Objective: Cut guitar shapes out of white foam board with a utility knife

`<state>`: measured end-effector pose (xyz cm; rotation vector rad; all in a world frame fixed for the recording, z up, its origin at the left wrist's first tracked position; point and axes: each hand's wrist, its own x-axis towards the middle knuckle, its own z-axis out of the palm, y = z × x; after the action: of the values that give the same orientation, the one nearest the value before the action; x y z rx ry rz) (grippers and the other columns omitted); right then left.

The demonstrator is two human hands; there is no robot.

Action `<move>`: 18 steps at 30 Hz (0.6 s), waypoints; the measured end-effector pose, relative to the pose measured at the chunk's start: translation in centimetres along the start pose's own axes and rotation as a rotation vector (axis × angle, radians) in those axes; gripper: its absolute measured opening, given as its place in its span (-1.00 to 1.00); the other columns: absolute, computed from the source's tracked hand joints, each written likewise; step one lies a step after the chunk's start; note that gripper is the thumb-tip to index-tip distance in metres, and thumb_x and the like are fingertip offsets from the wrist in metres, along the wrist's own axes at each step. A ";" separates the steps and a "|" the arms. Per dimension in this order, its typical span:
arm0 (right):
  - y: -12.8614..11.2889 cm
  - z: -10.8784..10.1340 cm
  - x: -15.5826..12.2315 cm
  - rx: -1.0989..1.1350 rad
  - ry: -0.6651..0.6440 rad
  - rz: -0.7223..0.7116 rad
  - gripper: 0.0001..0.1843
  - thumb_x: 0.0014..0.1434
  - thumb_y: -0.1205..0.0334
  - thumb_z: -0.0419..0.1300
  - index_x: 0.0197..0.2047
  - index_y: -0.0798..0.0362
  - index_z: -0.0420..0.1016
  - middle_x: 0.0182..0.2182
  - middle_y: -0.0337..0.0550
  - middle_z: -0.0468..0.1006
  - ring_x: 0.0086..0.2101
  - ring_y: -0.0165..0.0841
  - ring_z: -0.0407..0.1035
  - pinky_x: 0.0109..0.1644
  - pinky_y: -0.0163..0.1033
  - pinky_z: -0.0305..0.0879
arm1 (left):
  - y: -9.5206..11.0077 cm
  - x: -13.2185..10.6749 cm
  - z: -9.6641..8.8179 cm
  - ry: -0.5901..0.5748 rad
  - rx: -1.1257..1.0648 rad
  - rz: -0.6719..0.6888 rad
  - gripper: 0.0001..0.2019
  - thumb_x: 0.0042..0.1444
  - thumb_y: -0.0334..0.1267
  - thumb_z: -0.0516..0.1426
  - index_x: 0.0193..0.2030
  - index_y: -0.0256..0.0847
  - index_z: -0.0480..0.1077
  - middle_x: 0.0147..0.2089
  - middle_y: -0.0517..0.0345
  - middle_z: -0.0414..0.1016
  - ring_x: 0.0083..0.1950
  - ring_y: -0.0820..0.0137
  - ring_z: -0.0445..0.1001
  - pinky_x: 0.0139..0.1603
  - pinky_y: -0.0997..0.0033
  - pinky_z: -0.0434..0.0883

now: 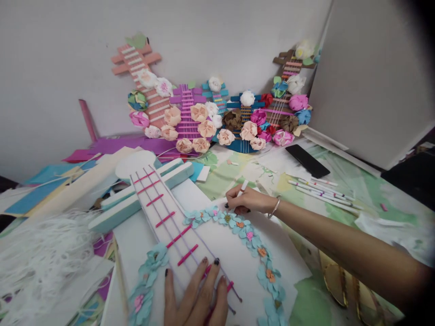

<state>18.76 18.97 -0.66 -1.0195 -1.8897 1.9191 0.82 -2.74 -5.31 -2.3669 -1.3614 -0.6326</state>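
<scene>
A white paper guitar [224, 253] lies in front of me, edged with blue paper flowers [249, 235] that have pink, orange and green centres. Purple strings and pink bars run along its neck. My left hand [197, 294] rests flat on the guitar's lower body, fingers spread over the strings. Near the upper curve, my right hand [246, 199] is closed around a white marker [243, 186], its fingers beside the flower border. The marker's tip is hidden by the hand. A white sheet lies under the guitar.
Several finished flower-covered paper guitars [190, 117] lean against the wall. A black phone [307, 160] and several markers [322, 190] lie at the right. White yarn [44, 262] heaps at the left, near coloured paper sheets [41, 185]. Gold-rimmed glasses [335, 283] sit at lower right.
</scene>
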 end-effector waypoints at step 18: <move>2.2 0.8 -7.0 0.023 0.223 0.024 -0.80 -0.11 0.30 0.14 -0.65 0.10 0.20 -0.76 -0.33 0.31 -0.73 -0.57 0.10 -0.69 -0.45 -0.05 | 0.7 1.8 -2.9 -0.064 -0.015 0.044 -0.60 0.02 -0.23 0.09 0.04 -0.21 0.36 0.13 -0.04 0.38 0.17 0.12 0.29 0.30 -0.21 -0.21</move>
<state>23.92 13.69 -0.78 -1.1991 -1.7349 1.7526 1.59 -3.19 -1.97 -2.4417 -1.3317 -0.5612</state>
